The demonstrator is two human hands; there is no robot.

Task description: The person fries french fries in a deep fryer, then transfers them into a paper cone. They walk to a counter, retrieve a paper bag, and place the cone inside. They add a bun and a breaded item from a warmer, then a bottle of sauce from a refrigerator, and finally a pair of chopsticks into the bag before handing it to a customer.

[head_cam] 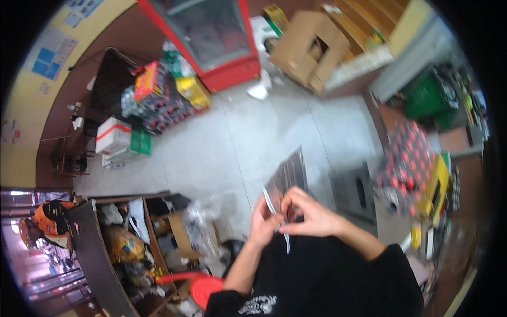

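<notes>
In front of my chest, both hands meet at a thin flat object with a dark, streaked face (289, 172) and a white edge (271, 201). Whether it is a sheet, a bag or a folder I cannot tell. My left hand (264, 224) grips it near the white edge, thumb towards me. My right hand (311, 214) pinches at the same edge with thumb and bent fingers, close beside the left thumb. The lower end of the white strip hangs past my hands against my black shirt (336, 273). Blur hides the exact finger contact.
A counter with cluttered shelves (126, 237) and a red plastic stool (206, 291) lie left. Behind the counter stands a person in an orange top (49, 222). Shrink-wrapped drinks (410, 162) stand at right. Ahead are a red-framed fridge (229, 77), a cardboard box (297, 47) and stacked packs (166, 107).
</notes>
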